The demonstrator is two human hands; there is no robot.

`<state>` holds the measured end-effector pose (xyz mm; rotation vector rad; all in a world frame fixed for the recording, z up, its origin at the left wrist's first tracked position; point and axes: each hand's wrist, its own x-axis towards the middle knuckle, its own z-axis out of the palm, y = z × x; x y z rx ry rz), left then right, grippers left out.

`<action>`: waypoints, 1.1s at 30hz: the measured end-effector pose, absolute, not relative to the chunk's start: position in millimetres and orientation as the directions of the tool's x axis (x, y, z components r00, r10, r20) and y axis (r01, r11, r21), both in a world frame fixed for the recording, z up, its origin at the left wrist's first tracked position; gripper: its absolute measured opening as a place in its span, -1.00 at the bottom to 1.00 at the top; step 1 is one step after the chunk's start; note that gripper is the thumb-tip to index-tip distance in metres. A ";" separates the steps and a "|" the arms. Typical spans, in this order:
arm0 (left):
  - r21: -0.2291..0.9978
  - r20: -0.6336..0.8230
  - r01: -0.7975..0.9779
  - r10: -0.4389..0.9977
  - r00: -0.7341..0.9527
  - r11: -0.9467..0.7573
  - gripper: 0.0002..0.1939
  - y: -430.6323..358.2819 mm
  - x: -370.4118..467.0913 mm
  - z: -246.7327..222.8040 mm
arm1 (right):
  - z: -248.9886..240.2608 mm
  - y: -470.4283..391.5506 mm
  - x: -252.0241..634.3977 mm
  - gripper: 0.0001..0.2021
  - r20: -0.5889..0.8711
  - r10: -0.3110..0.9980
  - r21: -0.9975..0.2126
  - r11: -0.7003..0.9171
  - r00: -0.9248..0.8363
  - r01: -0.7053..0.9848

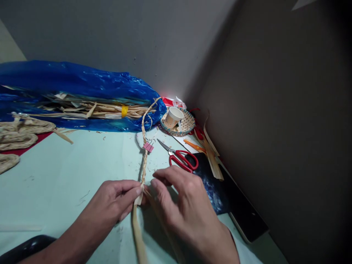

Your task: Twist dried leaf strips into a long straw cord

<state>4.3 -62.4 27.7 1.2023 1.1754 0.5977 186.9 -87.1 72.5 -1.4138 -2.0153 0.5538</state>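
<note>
Two bare hands work close together at the near edge of a pale green table [55, 176]. Left hand [115, 201] has thumb and fingertips pinched on a flat pale straw strip [138, 234], which trails toward the viewer and off the lower edge of the frame. Right hand [184, 205] lies palm down just beside it, fingers curled and pressed onto the loose strands where the plaiting ends; the fingertips of both hands nearly meet at that spot. From there a braided straw cord [143, 161] runs away across the table, carries a small pink binder clip [148, 147] partway along, and curves up against a blue plastic bag [82, 84]. Right of the cord, near the right hand, lie red-handled scissors [181, 158], blades pointing left and away. Beside them rests a dark tablet [242, 209] with straw offcuts across its far corner. Farther back, a small woven basket [187, 124] holds a tipped paper cup [173, 116]. The bag lies open on its side, showing a bundle of dried straw [104, 109] bound with a yellow band. Coils of finished braid [19, 134] sit at the far left edge.
</note>
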 end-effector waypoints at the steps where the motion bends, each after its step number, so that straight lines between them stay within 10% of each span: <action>1: 0.926 -0.370 0.215 0.865 0.338 0.312 -0.59 -62.3 5.1 28.5 | 76.2 -83.3 189.6 -0.76 0.149 0.958 -0.717 0.275 -0.244 0.641; 9: 0.933 -0.350 0.209 0.877 0.329 0.294 -0.71 -63.5 8.5 35.0 | 59.2 -72.0 182.8 -0.69 -0.107 0.917 -0.909 0.065 -0.383 0.412; 24: 0.827 -0.266 0.556 0.931 0.250 0.087 -0.59 -73.4 3.8 34.2 | 45.0 -70.6 180.9 -0.63 -0.091 0.939 -0.921 0.048 -0.332 0.387; 33: 0.808 0.028 0.566 0.971 0.239 -0.162 -0.67 -84.3 0.0 21.5 | 41.9 -73.4 178.3 -0.64 -0.099 0.957 -0.945 -0.004 -0.274 0.326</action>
